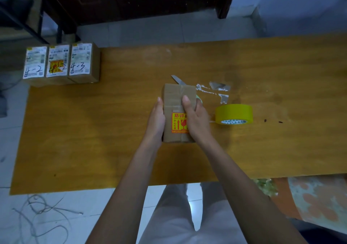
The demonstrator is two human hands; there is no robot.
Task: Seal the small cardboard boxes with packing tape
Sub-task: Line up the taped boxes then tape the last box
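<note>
Wooden table (93, 131) | tiled floor (131, 31) | both hands grip box (177, 93)

Matt cardboard box (176, 101), glossy plastic tape roll (233, 112), seemingly smooth wood-grain table (93, 131).
</note>
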